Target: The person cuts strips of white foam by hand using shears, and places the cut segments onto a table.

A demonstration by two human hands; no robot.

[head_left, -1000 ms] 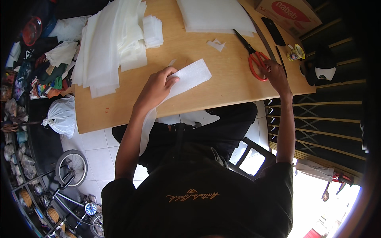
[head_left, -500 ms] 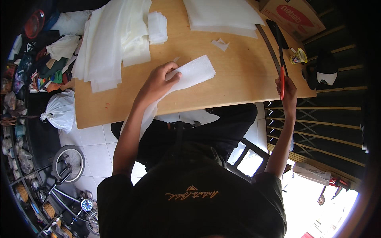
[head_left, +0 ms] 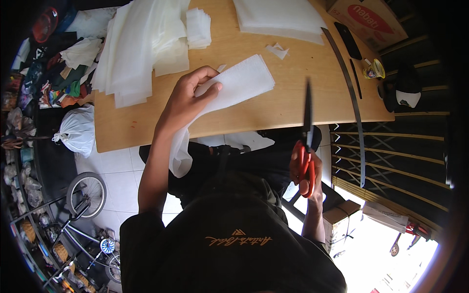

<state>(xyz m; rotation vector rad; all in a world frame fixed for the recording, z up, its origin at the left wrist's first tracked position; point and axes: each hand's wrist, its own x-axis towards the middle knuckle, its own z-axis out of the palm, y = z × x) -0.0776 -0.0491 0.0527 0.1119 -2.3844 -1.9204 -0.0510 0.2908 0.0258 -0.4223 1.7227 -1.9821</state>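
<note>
Since the earlier frames the right hand (head_left: 304, 168) has left the far right edge of the table, where it reached the orange-handled scissors with dark blades (head_left: 307, 141), and has drawn back toward the body; it is now off the tabletop, in front of the lap. The scissors have come away with it and stand nearly upright, blades together and pointing away from the person across the near table edge. The left hand (head_left: 188, 100) has kept its place on the long white strip of thin folded material (head_left: 229, 88), which lies as before.

Grip, right hand: fingers closed through and around the orange handle loops, holding the scissors fast; the blades show no gap.

Grip, left hand: palm down and fingers loosely spread, pressing the near end of the white strip flat against the light wooden tabletop (head_left: 293, 97); it pins rather than clasps. The strip runs diagonally, its far end resting on the table toward the middle, its near end hanging over the front edge and down toward the lap.

Surroundings: a broad stack of white sheets (head_left: 141, 44) lies on the left part of the table, and a second neat pile of white sheets (head_left: 278, 19) at the far edge. A small white scrap (head_left: 277, 50) lies between that pile and the strip. A long curved grey metal ruler (head_left: 348, 93) rests along the right edge.
</note>
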